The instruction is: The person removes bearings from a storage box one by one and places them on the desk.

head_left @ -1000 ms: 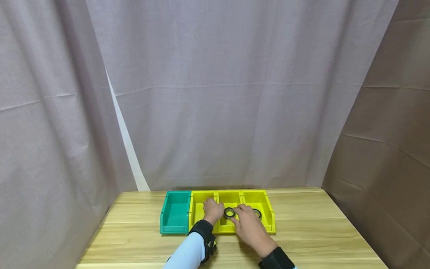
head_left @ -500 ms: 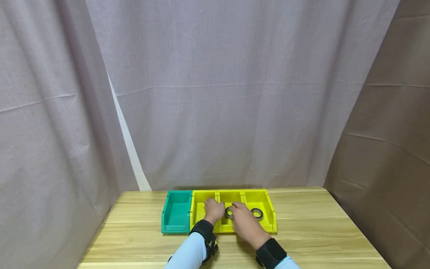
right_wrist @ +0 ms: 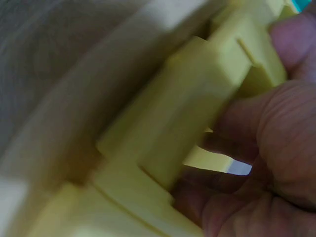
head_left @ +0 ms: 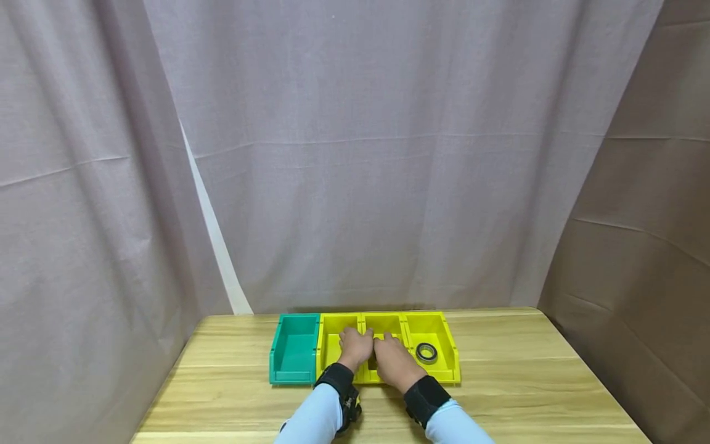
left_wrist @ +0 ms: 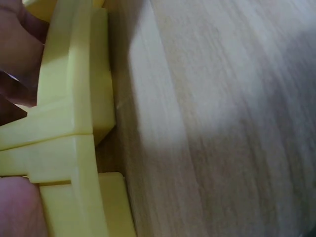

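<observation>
My left hand (head_left: 355, 347) reaches over the divider between the left and middle yellow bins. In the left wrist view one of its digits (left_wrist: 19, 207) lies inside the left yellow bin; what it grips there I cannot tell. Over the middle yellow bin (head_left: 383, 324), my right hand (head_left: 396, 364) has its fingers curled down round a bearing, mostly hidden by the hand. A pale grey edge (right_wrist: 239, 168) shows between those fingers in the right wrist view. The two hands almost meet. A second ring bearing (head_left: 419, 354), dark with a metallic rim, lies flat in the right yellow bin.
A green bin (head_left: 294, 345) adjoins the left yellow bin (head_left: 339, 324) in the row. The bins stand on a wooden table (head_left: 516, 382), toward its back edge. Grey curtains (head_left: 388, 185) hang behind and to the sides.
My right hand has moved left from between the two bearings onto the middle bin's bearing, covering it. The right bin's bearing is now fully visible. My left hand stays about where it was.
</observation>
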